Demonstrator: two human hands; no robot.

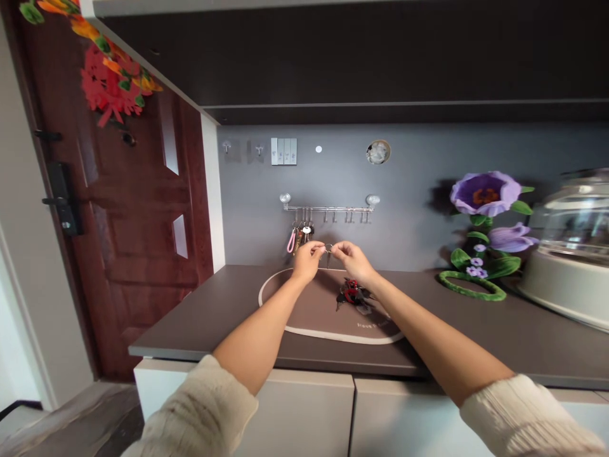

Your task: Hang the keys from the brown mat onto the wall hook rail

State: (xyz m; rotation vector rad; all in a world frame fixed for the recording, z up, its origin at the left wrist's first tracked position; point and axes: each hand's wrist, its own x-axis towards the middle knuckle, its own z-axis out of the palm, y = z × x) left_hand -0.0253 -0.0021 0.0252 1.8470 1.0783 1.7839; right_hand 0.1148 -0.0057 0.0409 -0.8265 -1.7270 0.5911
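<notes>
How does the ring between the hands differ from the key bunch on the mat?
The ring is held up by the left hand and right hand; the key bunch lies on the mat. The ring looks thin and metallic, the key bunch mostly red and black. The ring looks smaller than the key bunch.

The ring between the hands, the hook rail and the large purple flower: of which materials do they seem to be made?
Ring: thin and silvery, so probably metal.
Hook rail: glossy with bright reflections, suggesting polished metal, though plastic is possible.
Large purple flower: matte, with a soft, fuzzy surface, perhaps felt or plush yarn.
</notes>
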